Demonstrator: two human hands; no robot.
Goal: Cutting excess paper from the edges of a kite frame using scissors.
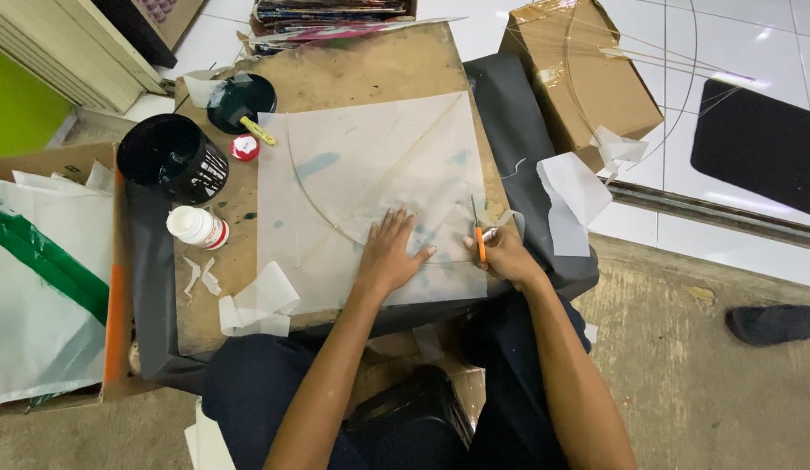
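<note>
Item: one sheet of thin translucent paper [370, 174], roughly square, lying flat on the brown board [379, 65] that serves as the work surface; two slim sticks show through it, one straight along the diagonal, one bowed in a curve. Judged very light, limp and easily torn or creased, with faint blue-green smudges; best held by pressing it flat with a spread palm near the cut, not by pinching an edge. Left hand [389, 257]: fingers splayed, palm down on the sheet's near part, gripping nothing. Right hand [507, 255]: at the sheet's right edge, closed around one pair of orange-handled scissors [479, 235], blade pointing away from the person. Left of the sheet: one black cup [171, 157], one black round lid [241, 100] with a yellow-handled tool [257, 130] resting across it, one small red cap [245, 147], one white glue bottle [198, 227] lying on its side. Near-left of the sheet: several loose paper scraps [258, 305], at least three. Right of the sheet: one larger white paper offcut [572, 202], one brown cardboard box [583, 74], thin bent sticks above it, count not clear. Far right of the sheet, on the floor: one dark mat [762, 144], one dark sandal [773, 323]. Far left: one open carton holding white and green sheets [39, 287].
</note>
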